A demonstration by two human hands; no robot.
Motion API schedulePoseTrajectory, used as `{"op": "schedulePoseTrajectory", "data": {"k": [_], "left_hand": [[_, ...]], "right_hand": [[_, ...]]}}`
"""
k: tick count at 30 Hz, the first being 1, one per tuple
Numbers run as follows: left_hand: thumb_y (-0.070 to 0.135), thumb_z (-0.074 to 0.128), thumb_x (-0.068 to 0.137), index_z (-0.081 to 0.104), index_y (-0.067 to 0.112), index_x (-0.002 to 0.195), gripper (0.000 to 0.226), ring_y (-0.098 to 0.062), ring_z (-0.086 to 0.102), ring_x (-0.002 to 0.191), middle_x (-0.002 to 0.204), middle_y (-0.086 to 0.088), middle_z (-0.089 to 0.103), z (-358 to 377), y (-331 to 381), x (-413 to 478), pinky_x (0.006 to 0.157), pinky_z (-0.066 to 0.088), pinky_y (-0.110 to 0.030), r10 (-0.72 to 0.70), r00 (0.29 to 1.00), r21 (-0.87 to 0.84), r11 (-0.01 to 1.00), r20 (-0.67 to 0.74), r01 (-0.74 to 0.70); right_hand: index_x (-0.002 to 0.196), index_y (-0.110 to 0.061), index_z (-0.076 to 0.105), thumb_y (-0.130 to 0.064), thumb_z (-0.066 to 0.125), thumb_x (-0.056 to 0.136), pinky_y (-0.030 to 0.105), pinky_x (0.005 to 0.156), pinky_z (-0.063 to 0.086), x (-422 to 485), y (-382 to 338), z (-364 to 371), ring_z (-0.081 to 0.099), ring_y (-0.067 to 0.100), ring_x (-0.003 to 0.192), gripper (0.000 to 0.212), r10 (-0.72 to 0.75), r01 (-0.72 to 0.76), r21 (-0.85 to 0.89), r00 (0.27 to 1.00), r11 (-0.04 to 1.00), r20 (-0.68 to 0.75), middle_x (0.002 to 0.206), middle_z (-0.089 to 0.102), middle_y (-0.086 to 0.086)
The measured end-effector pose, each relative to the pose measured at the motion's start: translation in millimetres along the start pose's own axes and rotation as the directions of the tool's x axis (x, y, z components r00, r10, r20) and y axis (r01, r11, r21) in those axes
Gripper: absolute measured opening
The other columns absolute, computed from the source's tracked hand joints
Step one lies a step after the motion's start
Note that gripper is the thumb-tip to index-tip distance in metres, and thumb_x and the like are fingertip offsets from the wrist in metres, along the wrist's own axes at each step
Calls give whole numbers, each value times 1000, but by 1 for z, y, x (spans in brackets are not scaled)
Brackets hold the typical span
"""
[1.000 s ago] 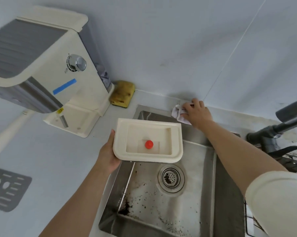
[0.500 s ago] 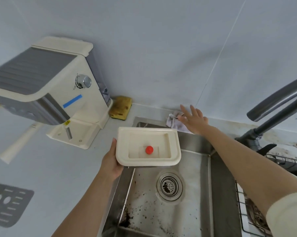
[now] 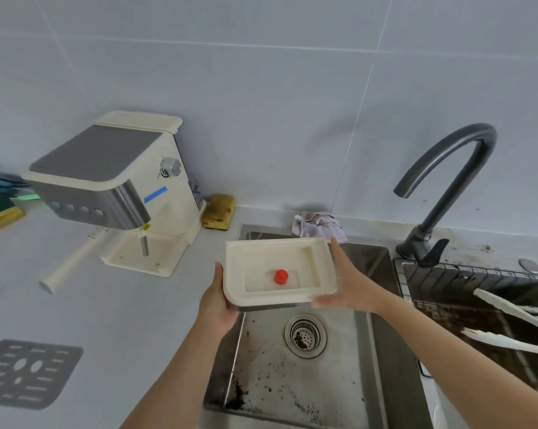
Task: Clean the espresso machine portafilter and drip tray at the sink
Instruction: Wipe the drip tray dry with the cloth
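Observation:
A cream drip tray with a red float in its well is held level over the back left part of the steel sink. My left hand grips its left edge. My right hand holds its right edge, fingers along the side and thumb under the near corner. The cream espresso machine stands on the counter at the left, with a long cream handle sticking out below it. The grey drip-tray grate lies flat on the counter at the near left.
A crumpled pale cloth lies on the sink's back rim. A yellow sponge sits by the wall. The dark faucet arches at the right, above a rack holding white utensils. Coffee grounds speckle the sink floor around the drain.
My right hand left the cloth on the sink rim and came back to take the tray's right edge. The view tilted up, showing the faucet and the wall.

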State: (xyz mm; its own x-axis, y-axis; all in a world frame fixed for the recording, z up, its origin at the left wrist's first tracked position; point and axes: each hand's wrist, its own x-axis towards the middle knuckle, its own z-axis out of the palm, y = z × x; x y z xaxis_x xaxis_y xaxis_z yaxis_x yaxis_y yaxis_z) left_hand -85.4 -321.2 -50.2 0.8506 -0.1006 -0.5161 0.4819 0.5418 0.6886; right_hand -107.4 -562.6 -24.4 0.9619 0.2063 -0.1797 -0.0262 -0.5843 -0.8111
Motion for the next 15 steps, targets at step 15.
{"op": "schedulePoseTrajectory", "data": {"k": [15], "left_hand": [[22, 39, 98, 46, 19, 99, 8, -15, 56, 76, 91, -2, 56, -13, -15, -95, 66, 47, -31, 217, 951, 276, 949, -222, -153]], "right_hand": [[118, -34, 32, -15, 84, 48, 26, 83, 51, -68, -7, 43, 52, 6, 108, 90, -113, 112, 146, 994, 983, -1, 117, 48, -4]]}}
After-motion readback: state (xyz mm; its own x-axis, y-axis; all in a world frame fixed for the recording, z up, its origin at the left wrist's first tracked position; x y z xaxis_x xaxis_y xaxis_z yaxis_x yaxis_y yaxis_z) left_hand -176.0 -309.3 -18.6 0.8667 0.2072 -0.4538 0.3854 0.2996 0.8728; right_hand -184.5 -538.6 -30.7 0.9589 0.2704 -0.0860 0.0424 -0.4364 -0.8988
